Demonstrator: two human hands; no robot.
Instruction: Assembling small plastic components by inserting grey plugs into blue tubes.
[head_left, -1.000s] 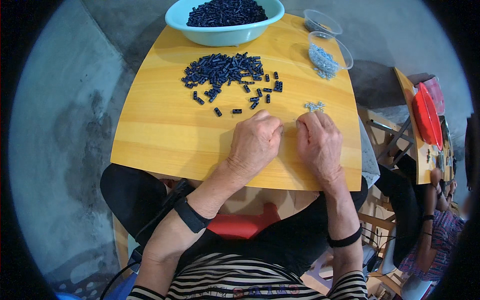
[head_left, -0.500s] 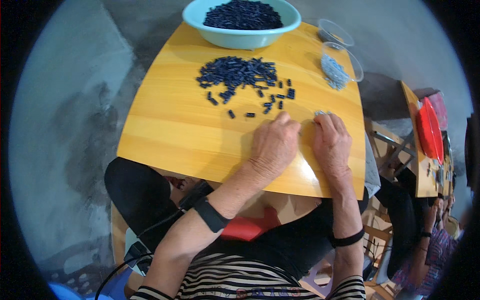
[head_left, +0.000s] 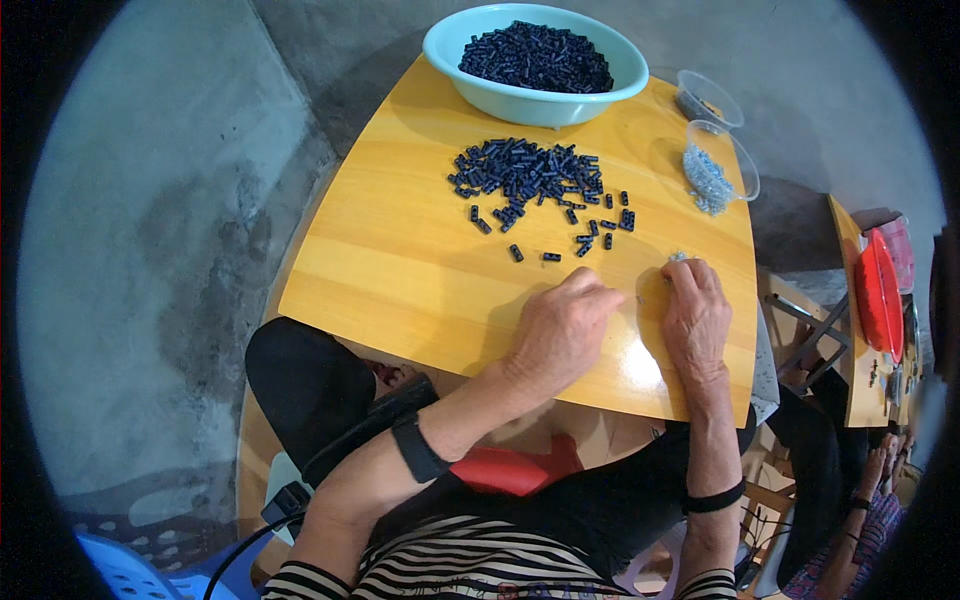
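My left hand (head_left: 565,325) rests knuckles-up on the yellow wooden table (head_left: 400,270), fingers curled toward my right hand; what it pinches is hidden. My right hand (head_left: 697,310) lies beside it with its fingertips on a few small silvery metal parts (head_left: 676,257). Just beyond both hands a pile of small black plastic pieces (head_left: 525,172) is spread on the table, with several strays nearer my fingers. A turquoise bowl (head_left: 450,60) full of the same black pieces stands at the far edge.
Two clear plastic cups stand at the table's far right: one (head_left: 735,150) holds silvery metal parts, the other (head_left: 715,95) sits behind it. A second wooden table (head_left: 850,330) with a red tray (head_left: 880,290) is at right, another person's hand (head_left: 885,455) below it. Concrete floor lies left.
The view has shifted so the table and hands sit further right and lower. Both hands stay close together on the table near the silvery parts.
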